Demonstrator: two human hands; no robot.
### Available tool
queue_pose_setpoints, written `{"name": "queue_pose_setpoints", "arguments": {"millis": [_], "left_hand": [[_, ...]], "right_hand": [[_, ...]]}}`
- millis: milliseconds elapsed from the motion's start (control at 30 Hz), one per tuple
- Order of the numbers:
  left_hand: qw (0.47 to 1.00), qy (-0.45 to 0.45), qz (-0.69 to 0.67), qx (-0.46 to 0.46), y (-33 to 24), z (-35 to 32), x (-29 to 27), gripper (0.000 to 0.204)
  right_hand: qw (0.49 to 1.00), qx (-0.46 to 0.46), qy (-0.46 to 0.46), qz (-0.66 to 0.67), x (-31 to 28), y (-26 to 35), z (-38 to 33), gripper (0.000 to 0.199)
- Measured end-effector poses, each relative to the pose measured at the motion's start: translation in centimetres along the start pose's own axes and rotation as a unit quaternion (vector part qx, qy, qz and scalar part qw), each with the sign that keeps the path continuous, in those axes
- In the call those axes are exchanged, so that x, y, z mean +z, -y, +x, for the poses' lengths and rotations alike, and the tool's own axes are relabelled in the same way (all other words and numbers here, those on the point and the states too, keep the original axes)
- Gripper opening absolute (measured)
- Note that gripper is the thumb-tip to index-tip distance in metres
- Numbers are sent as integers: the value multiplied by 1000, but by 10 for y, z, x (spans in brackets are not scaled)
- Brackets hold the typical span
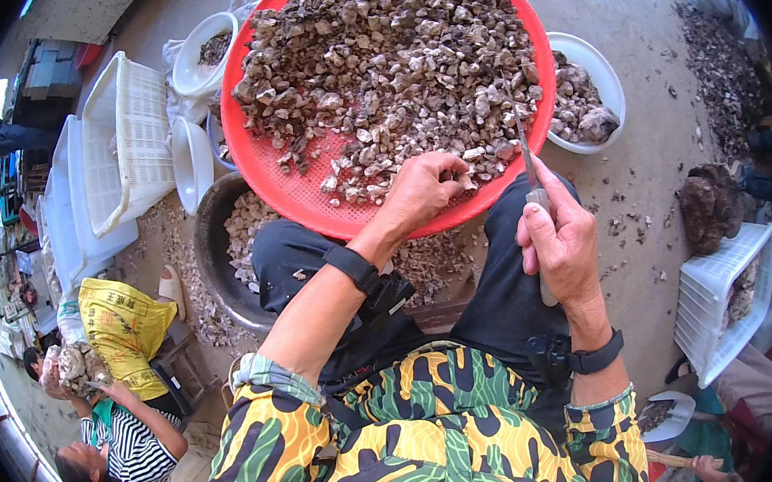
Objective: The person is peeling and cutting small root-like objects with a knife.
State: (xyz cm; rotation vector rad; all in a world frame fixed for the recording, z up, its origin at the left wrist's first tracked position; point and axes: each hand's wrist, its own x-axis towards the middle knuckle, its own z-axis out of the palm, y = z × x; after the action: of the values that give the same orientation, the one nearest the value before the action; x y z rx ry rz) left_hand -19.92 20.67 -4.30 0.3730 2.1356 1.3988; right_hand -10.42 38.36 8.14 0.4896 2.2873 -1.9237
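- Oyster shells (392, 67) lay heaped on a red round tray (268, 171) over the person's knees.
- The left hand (423, 189) reached into the heap's near edge, fingers curled on a shell.
- The right hand (562, 243) was clenched around a knife (526, 161), blade toward the heap.

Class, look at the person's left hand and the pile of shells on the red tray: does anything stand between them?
Nothing visible does. The left hand already rests on the near edge of the shell pile on the red tray. The right hand holds a knife off to the side, clear of it.
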Motion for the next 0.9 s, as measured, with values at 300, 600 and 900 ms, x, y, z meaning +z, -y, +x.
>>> {"name": "queue_pose_setpoints", "arguments": {"millis": [300, 600, 900], "left_hand": [[986, -78, 133, 65, 6, -1, -8, 13], [835, -32, -508, -209, -1, -31, -46, 9], [818, -21, -554, -154, -11, -64, -66, 22]], "right_hand": [[1000, -8, -4, 1, 0, 0, 0, 46], [1000, -16, -6, -4, 0, -4, -1, 46], [1000, -21, 2, 16, 7, -7, 1, 46]]}}
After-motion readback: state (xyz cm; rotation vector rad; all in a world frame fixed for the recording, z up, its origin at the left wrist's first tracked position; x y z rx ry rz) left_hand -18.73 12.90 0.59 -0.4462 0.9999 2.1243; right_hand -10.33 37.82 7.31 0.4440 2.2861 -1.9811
